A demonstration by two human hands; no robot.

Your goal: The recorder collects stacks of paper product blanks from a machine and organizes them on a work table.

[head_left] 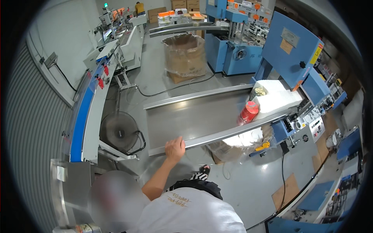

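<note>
My left hand rests on the near metal rail of a long steel chute, close to its left end. Its fingers curl over the rail. My right hand is out of view. The chute's grey bed stretches away to the right from this hand. At its right end, well apart from my hand, stand a red round container and a block of stacked white sheets or tissue. A small clear pack sits beside the white stack. A blurred patch covers the area left of my forearm.
Blue machines stand to the right and behind. A big lined cardboard box is beyond the chute. A floor fan and a blue-belted conveyor stand left. Under the chute sits a plastic-lined bin. A person in yellow is far back.
</note>
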